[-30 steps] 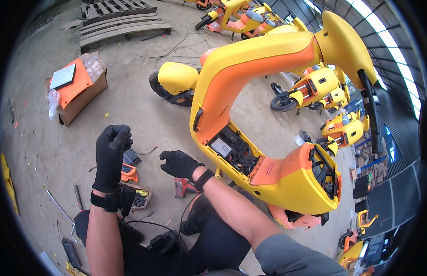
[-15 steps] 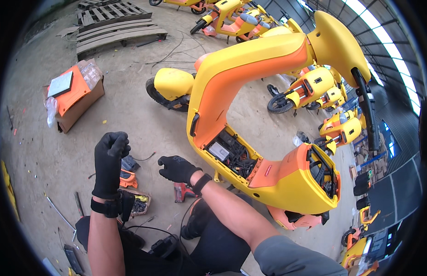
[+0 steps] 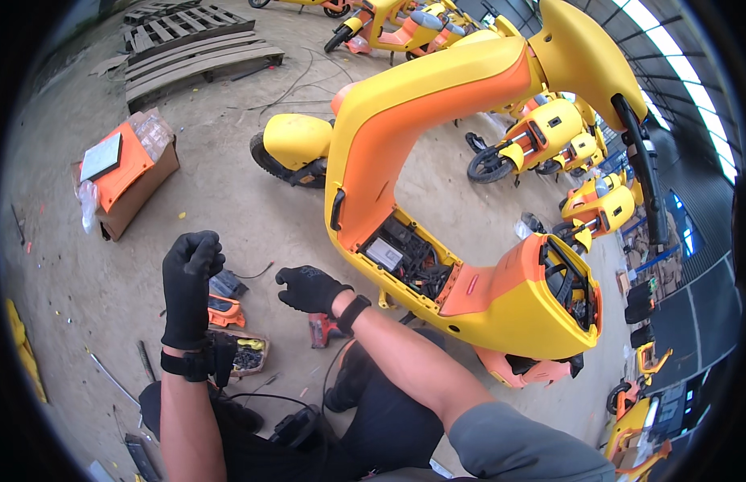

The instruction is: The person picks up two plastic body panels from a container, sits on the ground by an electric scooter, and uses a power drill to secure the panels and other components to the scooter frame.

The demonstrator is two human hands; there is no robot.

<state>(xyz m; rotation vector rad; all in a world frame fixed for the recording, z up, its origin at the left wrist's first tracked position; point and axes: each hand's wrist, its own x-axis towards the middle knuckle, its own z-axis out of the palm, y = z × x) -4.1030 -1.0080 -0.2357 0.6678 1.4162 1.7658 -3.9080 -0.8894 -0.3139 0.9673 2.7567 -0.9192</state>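
Note:
My left hand [image 3: 193, 271], in a black glove, is raised with its fingers curled into a fist. No object shows in it. My right hand [image 3: 310, 290], gloved the same way, is also closed, knuckles up and thumb side to the left, with nothing visible in it. The two hands are apart. Right of them stands a yellow and orange electric scooter [image 3: 453, 301], its footboard compartment uncovered. Inside lie a silver box [image 3: 384, 254] and a tangle of black cables [image 3: 425, 273]. My right hand is near the scooter's side but does not touch it.
A red power tool [image 3: 321, 329] lies below my right hand. Near my left wrist are a box of small parts [image 3: 250, 355] and an orange tool [image 3: 225, 311]. A carton [image 3: 140, 191] stands at left, wooden pallets [image 3: 196, 60] behind. More scooters [image 3: 542, 136] line the right side.
The view has shifted slightly, so the scooter's rear sits a little farther right and its front a little higher. Both hands stay closed in nearly the same place.

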